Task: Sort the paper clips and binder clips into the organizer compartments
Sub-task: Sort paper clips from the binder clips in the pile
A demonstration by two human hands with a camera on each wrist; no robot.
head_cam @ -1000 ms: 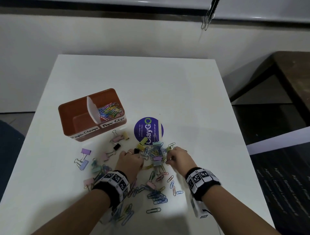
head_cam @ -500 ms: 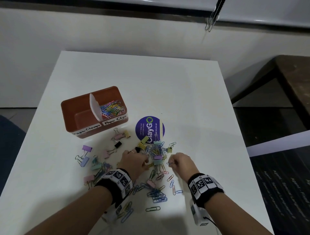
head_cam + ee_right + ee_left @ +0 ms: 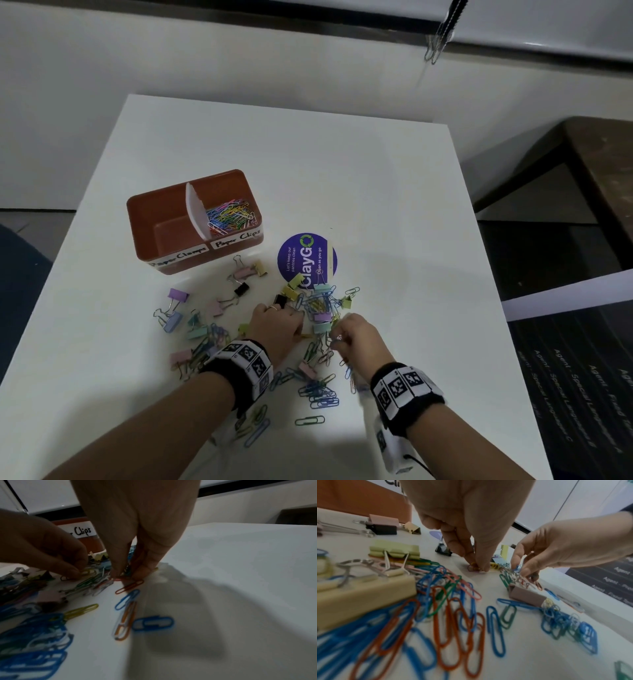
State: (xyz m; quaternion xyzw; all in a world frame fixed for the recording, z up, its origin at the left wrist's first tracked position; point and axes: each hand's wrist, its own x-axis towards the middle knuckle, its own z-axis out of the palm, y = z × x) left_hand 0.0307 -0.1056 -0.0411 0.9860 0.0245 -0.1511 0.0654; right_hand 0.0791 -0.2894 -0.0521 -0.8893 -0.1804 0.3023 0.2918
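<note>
A brown organizer [image 3: 164, 236] stands at the table's left. A white divider splits it. Its right compartment, labelled "Paper Clips", holds coloured paper clips [image 3: 230, 216]; the left one, labelled "Paper Clamps", shows only bare floor. Mixed paper clips [image 3: 320, 394] and pastel binder clips [image 3: 178, 295] lie scattered in front of it. My left hand [image 3: 297, 325] is down in the pile, and its fingertips [image 3: 485, 566] pinch a small clip against the table. Just to its right, my right hand [image 3: 335, 337] pinches a bunch of paper clips [image 3: 518, 572] between thumb and fingers.
A round purple "ClayGo" sticker [image 3: 307, 260] lies on the white table [image 3: 376, 192] behind the pile. A dark bench [image 3: 603, 161] stands beyond the table's right edge. A blind cord [image 3: 440, 37] hangs at the back wall.
Both hands stay in the pile. The right hand has drawn a little toward me and closer to the left hand, with clips gathered in its fingers.
</note>
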